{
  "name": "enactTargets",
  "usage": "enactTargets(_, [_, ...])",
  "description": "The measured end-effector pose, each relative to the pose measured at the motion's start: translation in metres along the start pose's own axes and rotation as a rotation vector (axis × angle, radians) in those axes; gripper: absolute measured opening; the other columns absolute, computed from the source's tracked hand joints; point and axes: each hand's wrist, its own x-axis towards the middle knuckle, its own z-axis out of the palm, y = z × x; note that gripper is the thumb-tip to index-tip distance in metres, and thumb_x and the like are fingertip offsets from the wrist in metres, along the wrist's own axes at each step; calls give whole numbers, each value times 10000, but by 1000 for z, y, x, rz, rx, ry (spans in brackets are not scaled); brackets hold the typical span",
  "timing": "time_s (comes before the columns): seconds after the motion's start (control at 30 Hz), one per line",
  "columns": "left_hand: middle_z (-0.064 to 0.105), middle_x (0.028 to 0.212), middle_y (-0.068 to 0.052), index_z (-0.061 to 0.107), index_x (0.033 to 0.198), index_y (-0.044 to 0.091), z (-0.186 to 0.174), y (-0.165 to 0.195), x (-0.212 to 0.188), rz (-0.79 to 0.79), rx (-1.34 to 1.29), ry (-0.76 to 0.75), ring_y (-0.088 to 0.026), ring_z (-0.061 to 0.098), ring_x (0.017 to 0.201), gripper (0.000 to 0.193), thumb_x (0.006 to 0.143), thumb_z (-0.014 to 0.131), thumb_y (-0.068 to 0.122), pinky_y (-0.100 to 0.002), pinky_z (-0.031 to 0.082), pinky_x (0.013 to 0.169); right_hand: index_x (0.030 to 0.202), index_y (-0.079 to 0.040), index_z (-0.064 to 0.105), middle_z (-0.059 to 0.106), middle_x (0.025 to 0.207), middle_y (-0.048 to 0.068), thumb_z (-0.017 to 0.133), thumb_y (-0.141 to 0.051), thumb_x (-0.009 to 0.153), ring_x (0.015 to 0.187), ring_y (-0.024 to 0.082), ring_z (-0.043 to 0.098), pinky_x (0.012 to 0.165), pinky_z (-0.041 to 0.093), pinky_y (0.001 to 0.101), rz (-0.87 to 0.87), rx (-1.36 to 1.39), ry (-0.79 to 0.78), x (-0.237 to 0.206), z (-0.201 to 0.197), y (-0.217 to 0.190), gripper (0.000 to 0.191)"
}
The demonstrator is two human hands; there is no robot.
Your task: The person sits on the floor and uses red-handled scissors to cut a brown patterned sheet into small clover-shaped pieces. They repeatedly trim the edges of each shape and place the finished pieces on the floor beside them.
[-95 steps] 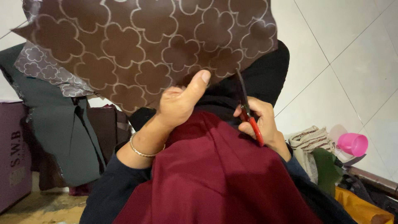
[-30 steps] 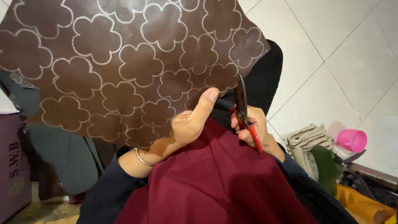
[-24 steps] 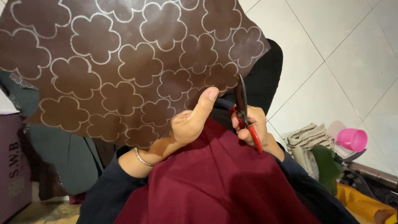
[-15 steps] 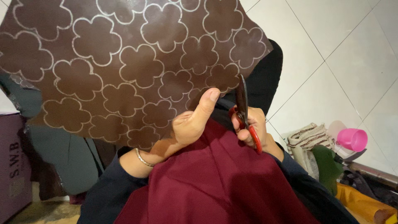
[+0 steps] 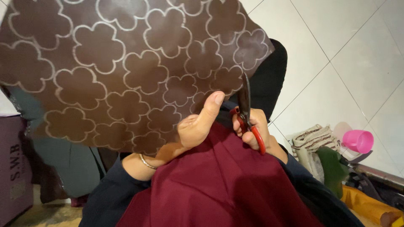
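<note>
Above lap — left hand [image 5: 198,126] pinches brown sheet [image 5: 126,71]; right hand [image 5: 252,128] grasps scissors [image 5: 245,110]

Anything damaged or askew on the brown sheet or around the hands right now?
Nothing stands out. The left hand holds the brown sheet, patterned with traced flower outlines, and the right hand holds red-handled scissors at its edge. Cloth pieces and a pink cup lie loosely on the floor.

A dark purple cardboard box [image 5: 14,168] stands at the left edge — pale lettering on its side, partly cropped.
</note>
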Motion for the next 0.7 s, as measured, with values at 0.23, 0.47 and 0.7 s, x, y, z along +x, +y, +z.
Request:
enactTargets(0.23, [723, 1058, 23, 706, 1198, -26, -4, 7, -4, 78, 120, -58, -17, 625, 944, 384, 1051, 578, 305, -205, 520, 908, 751, -119, 525, 501, 602, -56, 557, -819, 847, 502, 27, 467, 452, 351, 191, 53, 36, 45, -4, 5, 1, 707])
enactTargets(0.47, [730, 944, 36, 752, 1079, 16, 2, 8, -5, 243, 249, 58, -19, 639, 833, 308, 1042, 620, 292, -212, 539, 797, 722, -126, 514, 488, 579, -65, 584, -809, 809, 480, 20, 446, 435, 346, 180, 73, 81, 72, -9, 9, 5, 692])
enactTargets(0.7, [685, 846, 47, 775, 1004, 13, 9, -3, -4, 11, 109, 162, -15, 585, 759, 350, 1020, 624, 329, -205, 511, 729, 772, -124, 546, 522, 638, -59, 562, -806, 869, 530, 24, 492, 475, 383, 184, -4, 54, 39, -1, 8, 2, 690])
